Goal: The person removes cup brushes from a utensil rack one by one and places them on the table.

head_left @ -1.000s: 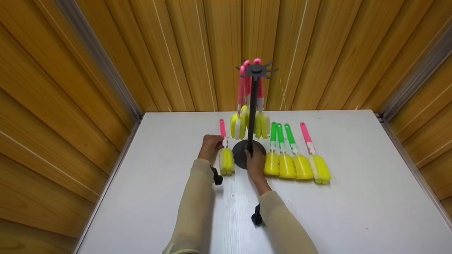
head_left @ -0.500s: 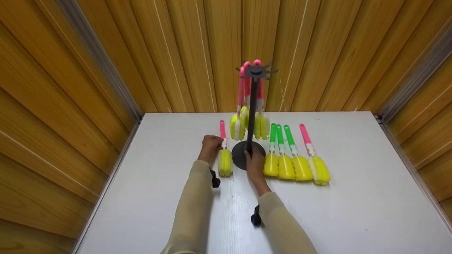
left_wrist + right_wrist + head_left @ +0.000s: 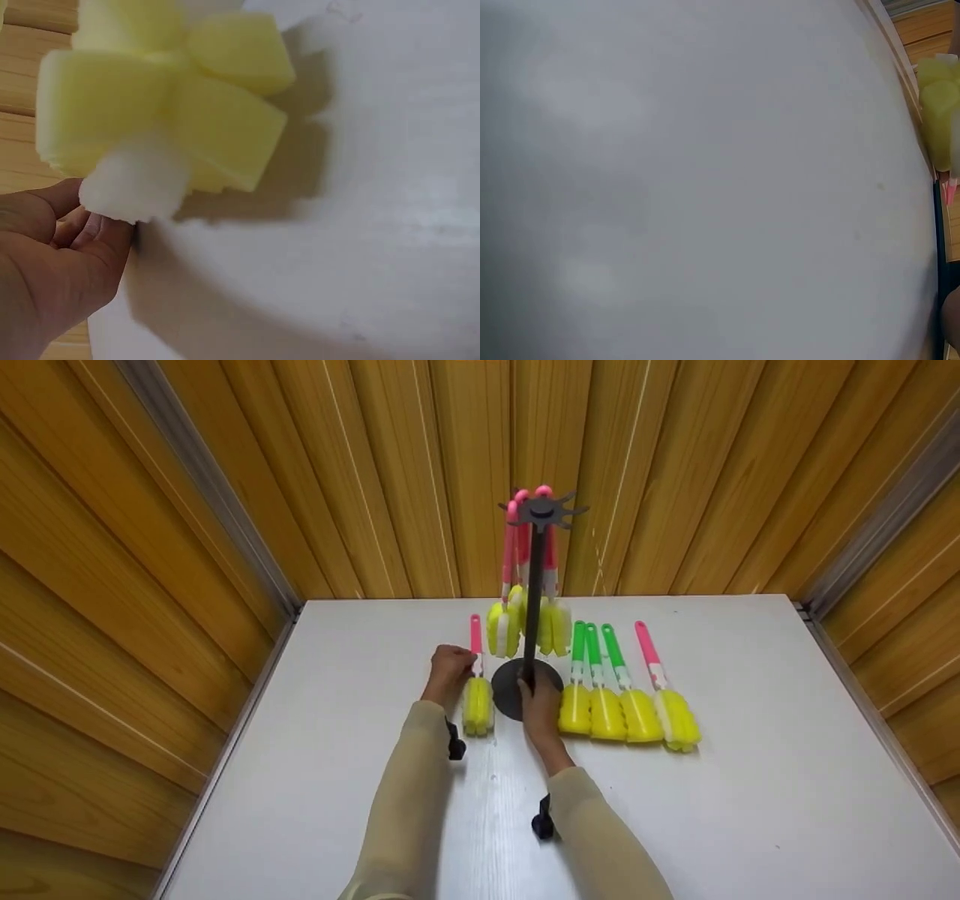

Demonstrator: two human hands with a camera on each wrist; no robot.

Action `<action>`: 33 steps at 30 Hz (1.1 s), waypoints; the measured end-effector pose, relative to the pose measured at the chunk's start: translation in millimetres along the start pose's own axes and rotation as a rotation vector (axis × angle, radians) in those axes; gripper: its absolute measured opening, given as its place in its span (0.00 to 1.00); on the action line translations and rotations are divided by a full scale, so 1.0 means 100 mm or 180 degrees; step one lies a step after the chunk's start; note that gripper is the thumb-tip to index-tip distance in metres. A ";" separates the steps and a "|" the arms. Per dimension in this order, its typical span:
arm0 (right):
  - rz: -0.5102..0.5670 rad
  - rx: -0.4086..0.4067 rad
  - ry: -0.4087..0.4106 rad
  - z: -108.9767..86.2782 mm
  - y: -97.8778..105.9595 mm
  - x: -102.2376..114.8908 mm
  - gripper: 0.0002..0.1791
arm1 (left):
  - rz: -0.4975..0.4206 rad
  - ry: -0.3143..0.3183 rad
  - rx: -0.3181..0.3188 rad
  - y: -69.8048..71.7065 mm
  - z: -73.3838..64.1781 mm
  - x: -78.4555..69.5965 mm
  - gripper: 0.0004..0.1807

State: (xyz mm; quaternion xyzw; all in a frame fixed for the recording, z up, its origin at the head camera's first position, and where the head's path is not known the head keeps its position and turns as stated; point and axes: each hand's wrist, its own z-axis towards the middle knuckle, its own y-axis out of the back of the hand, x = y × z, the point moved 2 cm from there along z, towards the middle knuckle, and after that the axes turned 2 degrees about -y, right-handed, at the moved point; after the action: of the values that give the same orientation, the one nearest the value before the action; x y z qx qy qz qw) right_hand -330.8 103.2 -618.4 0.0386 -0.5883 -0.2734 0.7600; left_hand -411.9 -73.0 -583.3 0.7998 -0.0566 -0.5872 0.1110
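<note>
My left hand (image 3: 451, 666) pinches a sponge bottle brush (image 3: 478, 709) at the white and pink part of its handle, in the head view. That brush has a pink handle end and a yellow and white sponge head; it stands left of the black rack's round base. In the left wrist view the sponge head (image 3: 225, 112) is large, with my fingers (image 3: 97, 255) behind it. My right hand (image 3: 541, 705) grips the foot of the black rack's pole (image 3: 533, 607). Several pink-handled brushes (image 3: 510, 540) hang from the left and back hooks of the rack.
Right of the rack, three green-handled brushes (image 3: 607, 712) lie side by side, with a pink-handled brush (image 3: 677, 720) at their right end. The white table (image 3: 750, 810) meets wood-look panels (image 3: 675, 472) at the back and sides.
The brush in my left hand has turned slightly, its handle end shifting right and its sponge head left. My right hand stays on the rack's pole.
</note>
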 end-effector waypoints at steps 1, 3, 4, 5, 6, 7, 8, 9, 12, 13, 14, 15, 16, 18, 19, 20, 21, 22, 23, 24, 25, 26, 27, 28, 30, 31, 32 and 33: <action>0.0017 -0.0007 0.0016 0.00 0.00 0.00 0.12 | 0.0201 -0.0109 0.0025 0.00 -0.01 -0.02 0.08; 0.0047 -0.0017 0.0024 -0.01 -0.01 0.00 0.12 | 0.0566 -0.0304 0.0070 0.00 -0.05 -0.07 0.08; 0.0065 -0.0017 0.0022 -0.01 -0.01 0.00 0.12 | 0.0707 -0.0395 0.0091 0.00 -0.06 -0.10 0.09; 0.0088 -0.0015 0.0017 -0.01 -0.01 0.00 0.12 | 0.0817 -0.0463 0.0112 0.00 -0.08 -0.11 0.09; 0.0108 -0.0003 0.0015 -0.02 -0.01 0.00 0.12 | 0.0906 -0.0520 0.0123 0.01 -0.09 -0.12 0.09; 0.0115 0.0015 0.0010 -0.02 -0.02 0.00 0.11 | 0.0982 -0.0562 0.0130 0.01 -0.10 -0.13 0.09; 0.0125 0.0037 -0.0003 -0.03 -0.02 0.00 0.11 | 0.1057 -0.0595 0.0138 0.02 -0.11 -0.13 0.09; 0.0132 0.0057 -0.0010 -0.03 -0.02 0.00 0.11 | 0.1138 -0.0622 0.0151 0.03 -0.12 -0.13 0.09; 0.0133 0.0089 -0.0021 -0.04 -0.03 0.00 0.11 | 0.1384 -0.0706 0.0204 0.07 -0.15 -0.12 0.09; 0.0132 0.0089 -0.0025 -0.03 -0.03 0.00 0.11 | 0.1463 -0.0726 0.0225 0.08 -0.16 -0.12 0.09; 0.0128 0.0083 -0.0025 -0.03 -0.03 0.00 0.12 | 0.1543 -0.0743 0.0248 0.09 -0.17 -0.13 0.10; 0.0125 0.0079 -0.0019 -0.03 -0.03 0.01 0.12 | 0.1605 -0.0762 0.0263 0.11 -0.19 -0.13 0.10; 0.0110 0.0074 -0.0011 -0.02 -0.02 0.01 0.12 | 0.1643 -0.0770 0.0278 0.12 -0.20 -0.15 0.11; 0.0065 0.0050 0.0012 -0.01 -0.01 0.02 0.12 | 0.1674 -0.0796 0.0283 0.14 -0.24 -0.19 0.13; 0.0034 0.0037 0.0019 -0.01 -0.01 0.02 0.12 | 0.1672 -0.0821 0.0288 0.14 -0.26 -0.21 0.13; 0.0009 0.0024 0.0027 -0.01 -0.01 0.02 0.12 | 0.1648 -0.0861 0.0290 0.15 -0.27 -0.24 0.14; -0.0001 0.0012 0.0027 0.00 -0.01 0.02 0.12 | 0.1596 -0.0913 0.0287 0.15 -0.30 -0.27 0.15; -0.0016 -0.0001 0.0026 0.00 0.00 0.02 0.12 | 0.1550 -0.0987 0.0278 0.15 -0.32 -0.31 0.15; -0.0018 -0.0009 0.0024 0.00 0.00 0.02 0.12 | 0.1496 -0.1079 0.0263 0.14 -0.35 -0.36 0.16; -0.0014 -0.0013 0.0019 0.00 0.00 0.01 0.12 | 0.1422 -0.1191 0.0242 0.14 -0.38 -0.40 0.16; -0.0010 -0.0014 0.0016 0.00 0.00 0.01 0.13 | 0.1343 -0.1320 0.0205 0.13 -0.42 -0.46 0.16; 0.0005 0.0001 0.0005 0.00 0.00 0.01 0.13 | 0.1243 -0.1435 0.0160 0.13 -0.46 -0.52 0.16; 0.0016 0.0021 -0.0010 0.00 0.00 0.01 0.14 | 0.1134 -0.1569 0.0109 0.13 -0.50 -0.58 0.17; 0.0023 0.0042 -0.0021 -0.01 0.00 0.00 0.14 | 0.1030 -0.1707 0.0048 0.12 -0.53 -0.64 0.17; 0.0018 0.0073 -0.0043 -0.01 0.01 0.00 0.15 | 0.0783 -0.1962 -0.0054 0.12 -0.61 -0.76 0.17; 0.0019 0.0092 -0.0039 -0.01 0.01 0.00 0.16 | 0.0650 -0.2086 -0.0104 0.12 -0.65 -0.83 0.17; 0.0029 0.0111 -0.0033 -0.02 0.01 0.00 0.16 | 0.0524 -0.2199 -0.0141 0.12 -0.68 -0.88 0.18; 0.0028 0.0114 -0.0018 -0.02 0.01 0.00 0.16 | 0.0399 -0.2316 -0.0165 0.12 -0.72 -0.94 0.18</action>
State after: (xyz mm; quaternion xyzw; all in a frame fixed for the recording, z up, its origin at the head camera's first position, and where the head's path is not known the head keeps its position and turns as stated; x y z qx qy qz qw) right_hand -329.1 103.3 -618.2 0.0490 -0.5954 -0.2596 0.7587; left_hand -371.6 -55.6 -473.1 0.5306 -0.1263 -0.8265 0.1396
